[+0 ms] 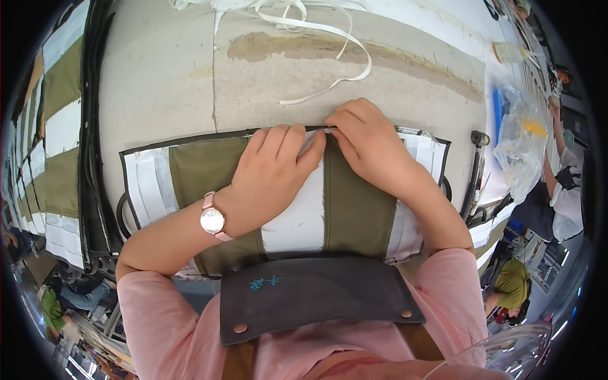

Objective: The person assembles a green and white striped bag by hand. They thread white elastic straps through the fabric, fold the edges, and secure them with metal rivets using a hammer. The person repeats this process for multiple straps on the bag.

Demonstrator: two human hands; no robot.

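Note:
A fabric panel with olive-green and white stripes and black-bound edges (358,209) lies across the table before me. At the middle of its far edge, the fingers of my left hand (273,161) press down on the cloth, thumb and fingertips closed on the edge. Right beside it, my right hand (370,136) pinches the same edge between thumb and fingers. A small whitish bit shows between the two sets of fingertips, too small to name. Dark loops stick out at the panel's left and right sides. A pink-strapped watch is on my left wrist.
White tape (354,76) lies loosely curled on the table beyond my hands. Stacked striped panels (63,126) stand at the left. Toward the right are a dark-handled tool (479,142) and clear plastic bags (522,139). Other people work at both sides.

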